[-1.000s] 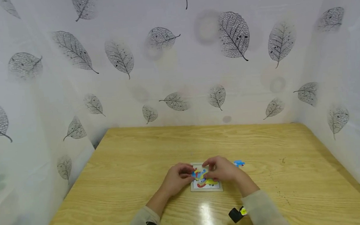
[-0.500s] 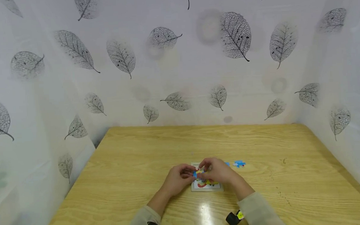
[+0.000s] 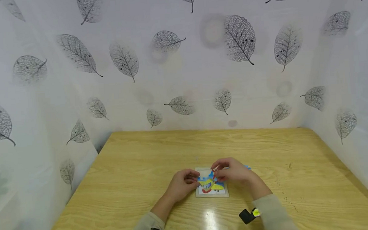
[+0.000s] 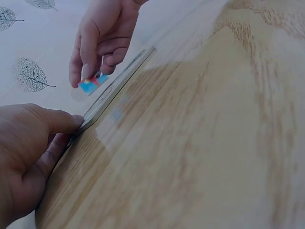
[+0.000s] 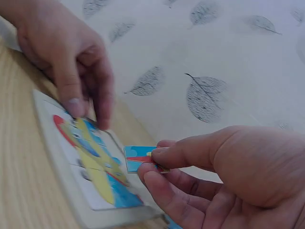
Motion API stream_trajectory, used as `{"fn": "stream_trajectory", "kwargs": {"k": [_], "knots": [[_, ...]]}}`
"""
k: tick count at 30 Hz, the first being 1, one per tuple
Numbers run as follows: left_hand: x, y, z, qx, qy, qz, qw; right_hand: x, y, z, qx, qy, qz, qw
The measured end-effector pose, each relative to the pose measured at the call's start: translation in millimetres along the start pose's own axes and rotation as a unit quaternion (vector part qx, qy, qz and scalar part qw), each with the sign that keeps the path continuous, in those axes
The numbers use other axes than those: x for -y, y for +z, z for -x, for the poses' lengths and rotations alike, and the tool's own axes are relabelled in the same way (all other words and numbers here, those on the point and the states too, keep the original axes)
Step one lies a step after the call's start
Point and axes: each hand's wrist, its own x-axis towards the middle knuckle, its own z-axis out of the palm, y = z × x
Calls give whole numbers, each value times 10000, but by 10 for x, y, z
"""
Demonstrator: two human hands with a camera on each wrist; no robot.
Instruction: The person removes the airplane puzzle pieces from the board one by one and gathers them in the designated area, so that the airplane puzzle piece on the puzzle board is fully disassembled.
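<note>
The thumb and fingertips of the right hand (image 3: 234, 170) pinch a blue-and-red puzzle piece (image 5: 137, 154) held just above the puzzle board (image 3: 212, 195). The left hand (image 3: 180, 184) grips the puzzle board's left edge between thumb and fingers. The puzzle board, partly filled in yellow and blue, lies on the wooden table (image 3: 142, 154); behind hangs a leaf-print curtain (image 3: 197, 69).

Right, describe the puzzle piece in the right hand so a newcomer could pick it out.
On the wooden table, find the pale-framed puzzle board. At its right side, the right hand holds a puzzle piece, blue with a red streak. Unlike the pieces lying in the board, this one is held up in the air.
</note>
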Motion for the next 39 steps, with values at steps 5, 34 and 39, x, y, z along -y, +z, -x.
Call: {"fn": "stream_trajectory", "kwargs": {"k": [5,34,39], "knots": [[-7,-3,7,6,-41,-92,9999,-89,-218,59,-170,46,-57,9998],[-10,19,10,-159,-155,-264,9994,-503,-1018,607,-1604,766,-204,9839],[-21,10,8,-148,-161,-220,9995,-523,-1043,644,-1772,950,58,9796]]}}
